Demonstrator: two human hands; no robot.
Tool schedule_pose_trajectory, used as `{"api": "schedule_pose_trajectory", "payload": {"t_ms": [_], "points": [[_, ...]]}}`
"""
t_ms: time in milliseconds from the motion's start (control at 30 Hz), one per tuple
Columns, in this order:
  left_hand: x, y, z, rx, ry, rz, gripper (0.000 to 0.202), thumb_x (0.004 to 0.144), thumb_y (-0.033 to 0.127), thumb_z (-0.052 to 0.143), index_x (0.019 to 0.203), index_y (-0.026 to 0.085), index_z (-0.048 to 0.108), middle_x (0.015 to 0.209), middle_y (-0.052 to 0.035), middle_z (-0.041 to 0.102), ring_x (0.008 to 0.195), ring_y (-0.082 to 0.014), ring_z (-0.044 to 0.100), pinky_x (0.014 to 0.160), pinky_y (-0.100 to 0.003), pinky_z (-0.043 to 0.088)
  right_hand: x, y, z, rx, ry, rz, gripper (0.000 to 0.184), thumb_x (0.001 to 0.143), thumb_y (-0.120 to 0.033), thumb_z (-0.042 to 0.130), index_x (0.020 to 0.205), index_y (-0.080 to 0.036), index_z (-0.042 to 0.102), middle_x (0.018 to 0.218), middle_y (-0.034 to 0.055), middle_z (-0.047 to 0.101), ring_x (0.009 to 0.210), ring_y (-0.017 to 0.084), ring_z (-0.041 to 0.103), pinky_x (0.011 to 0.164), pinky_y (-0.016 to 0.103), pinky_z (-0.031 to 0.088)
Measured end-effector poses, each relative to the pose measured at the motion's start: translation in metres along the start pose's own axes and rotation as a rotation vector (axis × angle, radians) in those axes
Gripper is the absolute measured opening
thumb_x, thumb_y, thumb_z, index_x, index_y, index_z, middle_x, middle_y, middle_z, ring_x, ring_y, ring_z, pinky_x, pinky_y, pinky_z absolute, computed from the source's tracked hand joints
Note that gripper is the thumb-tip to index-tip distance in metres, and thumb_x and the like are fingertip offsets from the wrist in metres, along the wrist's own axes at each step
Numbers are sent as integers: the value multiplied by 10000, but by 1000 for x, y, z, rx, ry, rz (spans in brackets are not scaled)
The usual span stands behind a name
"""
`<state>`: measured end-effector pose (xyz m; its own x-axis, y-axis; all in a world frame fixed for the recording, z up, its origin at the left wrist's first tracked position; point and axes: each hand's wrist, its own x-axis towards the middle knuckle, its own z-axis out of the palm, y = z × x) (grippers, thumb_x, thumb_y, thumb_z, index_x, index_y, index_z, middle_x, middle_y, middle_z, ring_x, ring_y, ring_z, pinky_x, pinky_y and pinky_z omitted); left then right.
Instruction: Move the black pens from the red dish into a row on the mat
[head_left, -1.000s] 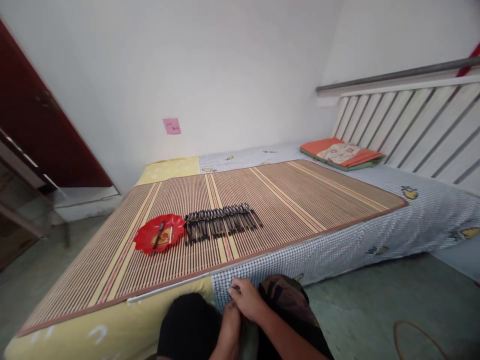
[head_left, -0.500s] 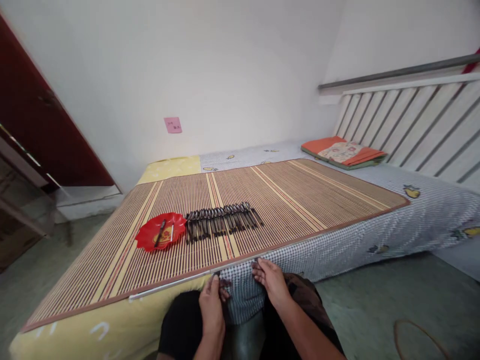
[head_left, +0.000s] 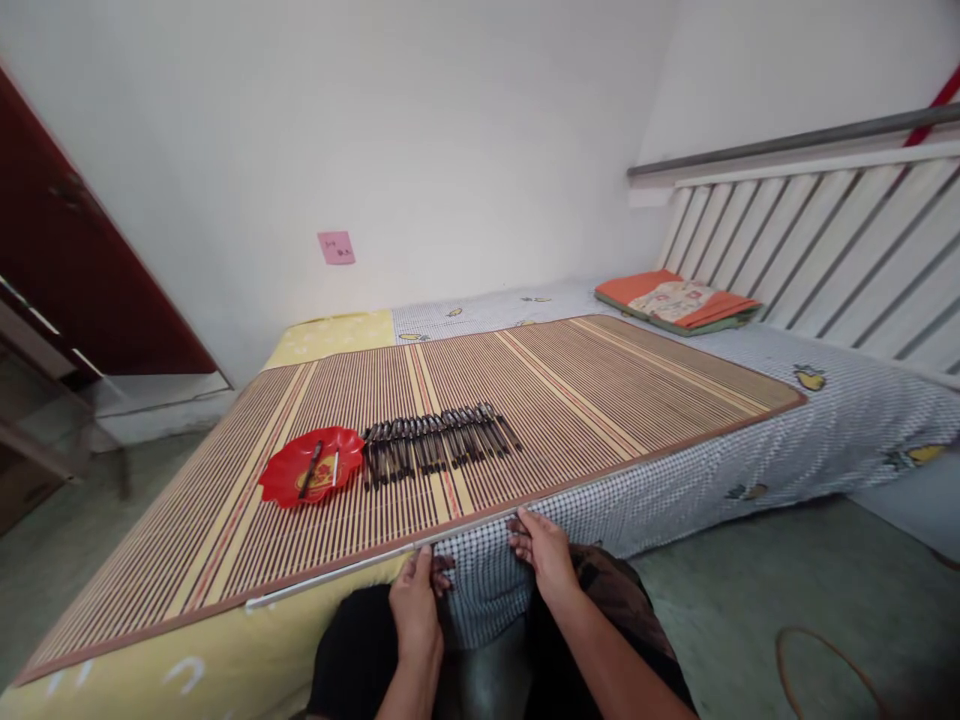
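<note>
My left hand (head_left: 415, 603) and my right hand (head_left: 542, 548) rest side by side at the near edge of the bed, fingers curled onto the checkered sheet (head_left: 487, 575) just below the bamboo mat (head_left: 570, 400). A thin white rod (head_left: 330, 577) lies along the mat's front edge, its end close to my left hand. Farther in, a row of several dark pens (head_left: 435, 445) lies on the mat. To the left of the row sits a red plate (head_left: 309, 467) with one pen and a small white piece in it.
A folded orange cloth (head_left: 679, 300) lies at the far right by the slatted white headboard (head_left: 825, 240). A pink note (head_left: 336, 247) sticks to the wall. A dark red door (head_left: 82, 260) stands at left. A cable loop (head_left: 825, 660) lies on the floor at right.
My hands were together low over my lap a second ago. They have moved apart and up to the sheet at the bed's edge. The view shifted slightly.
</note>
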<state>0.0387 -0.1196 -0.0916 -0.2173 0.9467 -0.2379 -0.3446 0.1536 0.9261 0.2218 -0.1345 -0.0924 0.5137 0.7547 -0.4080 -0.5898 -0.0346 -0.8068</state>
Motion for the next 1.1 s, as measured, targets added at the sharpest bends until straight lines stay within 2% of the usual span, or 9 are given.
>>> {"api": "schedule_pose_trajectory", "payload": {"t_ms": [167, 633, 833, 1100], "points": [[1, -2, 1, -14, 13, -7, 403, 585, 504, 785, 695, 149, 630, 551, -29, 695, 386, -83, 480, 401, -193, 313, 1, 1, 1, 51, 30, -66, 383, 608, -439, 841, 736, -159, 614, 611, 3, 702, 410, 91, 590, 375, 160, 412], [-3, 2, 5, -60, 34, -24, 411, 571, 480, 813, 714, 147, 620, 579, -34, 710, 403, -78, 477, 412, -192, 317, 5, -7, -1, -29, 44, 7, 311, 677, -403, 793, 756, -172, 601, 593, 17, 702, 397, 113, 601, 366, 172, 412], [-2, 1, 5, -79, 46, -33, 404, 551, 465, 815, 708, 155, 607, 560, -25, 692, 392, -79, 473, 404, -192, 308, 10, -7, -2, -50, 51, 9, 309, 649, -351, 815, 696, -180, 561, 574, 17, 697, 386, 115, 599, 351, 165, 392], [0, 0, 6, -72, 66, -26, 378, 552, 461, 789, 667, 167, 580, 529, -26, 670, 374, -81, 460, 393, -197, 286, 11, -5, -3, -46, 42, -18, 287, 686, -370, 785, 726, -186, 569, 569, 14, 690, 396, 118, 605, 359, 171, 403]]}}
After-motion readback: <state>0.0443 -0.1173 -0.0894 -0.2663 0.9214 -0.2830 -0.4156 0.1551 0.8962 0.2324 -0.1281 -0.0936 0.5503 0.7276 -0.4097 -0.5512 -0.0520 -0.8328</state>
